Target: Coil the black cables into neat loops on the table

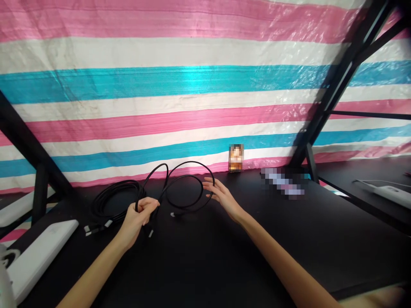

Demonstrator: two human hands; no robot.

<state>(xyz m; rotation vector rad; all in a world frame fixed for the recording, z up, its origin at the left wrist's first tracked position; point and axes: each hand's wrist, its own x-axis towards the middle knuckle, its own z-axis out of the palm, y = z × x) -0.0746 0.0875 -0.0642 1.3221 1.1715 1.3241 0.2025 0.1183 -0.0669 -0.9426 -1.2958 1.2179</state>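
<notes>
The left hand (139, 220) pinches a black cable (192, 162) between thumb and fingers, above the worktop (205, 261). From this grip the cable rises in a bend and swings rightward into loose loops. The right hand (224, 199) has its fingers stretched and parted at the loops' right side, the cable running across them; whether it bears any weight I cannot tell. A black cable coil (97, 207) lies just left of the left hand, pale-tipped connectors (108, 223) at its near edge. A white slab-shaped object (45, 254) lies farther left. Behind hangs a striped tarpaulin (160, 53).
</notes>
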